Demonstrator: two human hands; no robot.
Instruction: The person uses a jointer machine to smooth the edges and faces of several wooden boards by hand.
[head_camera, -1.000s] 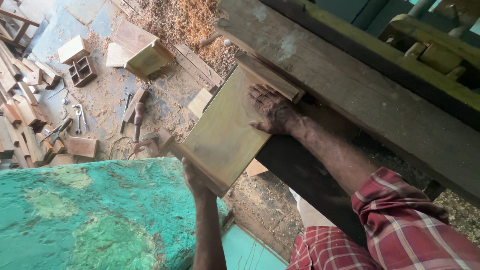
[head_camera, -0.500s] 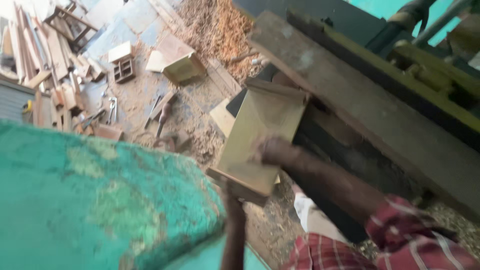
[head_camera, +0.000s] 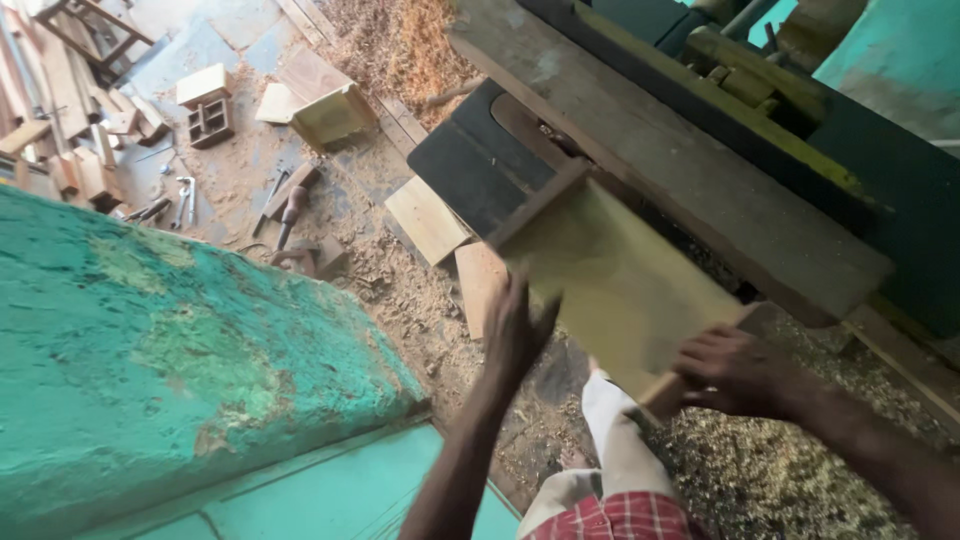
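A flat, pale yellow-green wooden board (head_camera: 615, 275) with a dark strip along its far edge lies on the dark bed of a woodworking machine (head_camera: 465, 165), against a long grey wooden fence (head_camera: 690, 160). My left hand (head_camera: 515, 330) rests with spread fingers on the board's near left edge. My right hand (head_camera: 735, 372) grips the board's near right corner.
A worn turquoise machine cover (head_camera: 170, 350) fills the lower left. On the sawdust-covered floor lie wood offcuts (head_camera: 428, 218), a small open box (head_camera: 330, 115), a slotted block (head_camera: 208, 100), spanners (head_camera: 185, 200) and stacked timber (head_camera: 60, 80). Sawdust is heaped at lower right (head_camera: 800, 470).
The board has slid along the fence towards me and to the right. My right hand moved from the board's top face to its near corner; my left hand now presses its left edge.
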